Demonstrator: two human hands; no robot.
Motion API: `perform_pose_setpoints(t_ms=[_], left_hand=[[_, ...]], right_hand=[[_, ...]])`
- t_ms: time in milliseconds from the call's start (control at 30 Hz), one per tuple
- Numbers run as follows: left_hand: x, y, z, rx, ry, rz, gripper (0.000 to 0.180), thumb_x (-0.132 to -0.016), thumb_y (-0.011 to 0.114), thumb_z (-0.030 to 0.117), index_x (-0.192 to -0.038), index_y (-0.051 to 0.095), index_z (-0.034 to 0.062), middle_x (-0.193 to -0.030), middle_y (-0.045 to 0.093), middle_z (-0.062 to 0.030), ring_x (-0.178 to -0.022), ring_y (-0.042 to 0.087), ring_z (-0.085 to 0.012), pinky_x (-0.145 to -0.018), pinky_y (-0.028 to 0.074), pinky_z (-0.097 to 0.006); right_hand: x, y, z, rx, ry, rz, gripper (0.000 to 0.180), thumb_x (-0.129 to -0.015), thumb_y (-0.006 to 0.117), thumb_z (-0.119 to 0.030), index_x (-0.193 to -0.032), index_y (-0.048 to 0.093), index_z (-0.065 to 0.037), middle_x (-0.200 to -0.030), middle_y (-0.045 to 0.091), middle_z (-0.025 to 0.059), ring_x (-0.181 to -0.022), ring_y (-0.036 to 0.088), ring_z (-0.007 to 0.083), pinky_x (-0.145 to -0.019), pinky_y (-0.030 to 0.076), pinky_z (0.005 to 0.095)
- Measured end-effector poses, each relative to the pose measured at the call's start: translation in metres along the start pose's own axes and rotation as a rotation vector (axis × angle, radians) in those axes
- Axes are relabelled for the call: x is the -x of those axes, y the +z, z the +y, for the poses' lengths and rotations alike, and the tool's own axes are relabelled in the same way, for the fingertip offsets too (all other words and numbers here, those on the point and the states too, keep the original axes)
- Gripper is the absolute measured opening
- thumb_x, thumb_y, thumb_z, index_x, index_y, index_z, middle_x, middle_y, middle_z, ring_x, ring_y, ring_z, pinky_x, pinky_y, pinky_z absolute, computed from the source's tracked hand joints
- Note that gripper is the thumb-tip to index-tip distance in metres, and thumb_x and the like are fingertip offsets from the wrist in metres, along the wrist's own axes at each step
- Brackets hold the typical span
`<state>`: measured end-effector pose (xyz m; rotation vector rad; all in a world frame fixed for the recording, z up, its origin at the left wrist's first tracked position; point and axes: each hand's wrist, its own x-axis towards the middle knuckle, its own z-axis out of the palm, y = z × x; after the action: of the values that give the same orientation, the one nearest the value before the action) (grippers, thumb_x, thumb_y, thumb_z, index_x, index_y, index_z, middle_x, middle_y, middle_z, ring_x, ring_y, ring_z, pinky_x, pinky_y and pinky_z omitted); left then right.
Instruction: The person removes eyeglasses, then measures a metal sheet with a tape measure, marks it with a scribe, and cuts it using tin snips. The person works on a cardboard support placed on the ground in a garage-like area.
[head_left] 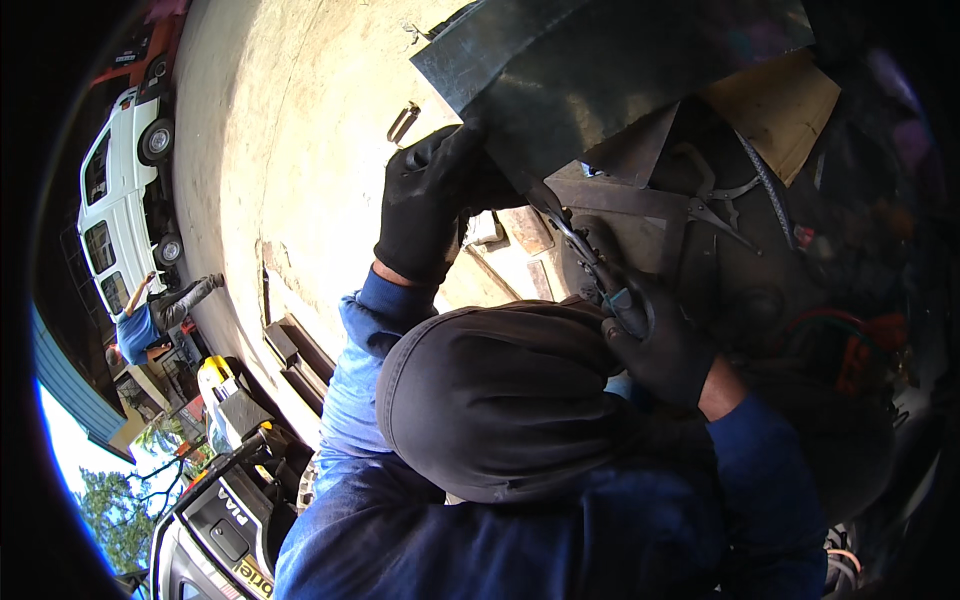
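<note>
A large dark metal sheet (pixel 630 70) slopes across the top. My left hand (pixel 430 190), in a black glove, is closed on its lower left edge; the fingers are partly hidden. In my right hand (pixel 665 345), also black-gloved, is a metal tool that looks like tin snips (pixel 585 245), with a bluish handle. Its tip points up and left, close to the sheet's lower edge; whether the blades bite into it is too dark to tell. A rounded dark cloth shape (pixel 490 400) fills the space between my blue-sleeved arms and hides part of what lies below.
Locking clamps (pixel 715 205), a brown sheet piece (pixel 780 110) and a braided cord (pixel 770 190) lie right of the sheet. Metal bars (pixel 300 355) rest on the sunlit concrete (pixel 300 120). At left, a person (pixel 155 320) stands near a white van (pixel 120 190); another vehicle (pixel 220 520) is below.
</note>
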<state>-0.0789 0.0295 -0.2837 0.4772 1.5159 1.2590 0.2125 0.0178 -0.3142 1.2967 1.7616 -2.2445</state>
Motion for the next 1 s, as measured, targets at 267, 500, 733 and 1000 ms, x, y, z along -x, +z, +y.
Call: perform_pose_setpoints(t_ms=[267,500,733,1000], left_hand=[[-0.002,-0.007,-0.003,-0.064,0.014,-0.019,0.025,-0.106,0.070,0.022,-0.108,0.075,-0.0031,-0.085,0.073,-0.0052,-0.073,0.072,-0.0151,-0.066,0.056,-0.029],[0.002,0.004,0.000,-0.010,-0.058,0.042,0.030,-0.108,0.065,0.027,-0.109,0.069,-0.0034,-0.086,0.072,-0.0135,-0.073,0.075,-0.0254,-0.073,0.066,-0.042],[-0.002,0.016,0.008,0.006,-0.016,-0.011,0.042,-0.114,0.054,0.032,-0.122,0.065,-0.0076,-0.099,0.074,-0.0168,-0.083,0.079,-0.0301,-0.075,0.067,-0.040],[-0.008,-0.001,0.003,0.010,-0.045,0.001,0.045,-0.110,0.062,0.033,-0.125,0.067,-0.0089,-0.112,0.075,-0.0235,-0.091,0.079,-0.0382,-0.080,0.068,-0.050]], right_hand=[[-0.004,0.008,0.012,0.049,-0.017,0.029,0.069,-0.098,0.071,-0.019,-0.157,0.043,0.003,-0.140,0.063,0.0268,-0.128,0.066,0.0350,-0.110,0.052,0.0452],[-0.008,0.013,0.020,-0.013,-0.123,0.084,0.063,-0.097,0.071,-0.016,-0.152,0.049,0.004,-0.134,0.067,0.0270,-0.125,0.067,0.0355,-0.107,0.053,0.0438],[-0.012,0.006,0.018,0.001,-0.106,0.042,0.063,-0.095,0.070,-0.013,-0.153,0.049,0.002,-0.135,0.067,0.0257,-0.126,0.067,0.0340,-0.108,0.052,0.0431],[-0.020,-0.003,0.013,-0.068,-0.193,-0.019,0.073,-0.097,0.074,-0.012,-0.160,0.041,0.004,-0.142,0.063,0.0182,-0.131,0.060,0.0241,-0.113,0.048,0.0396]])
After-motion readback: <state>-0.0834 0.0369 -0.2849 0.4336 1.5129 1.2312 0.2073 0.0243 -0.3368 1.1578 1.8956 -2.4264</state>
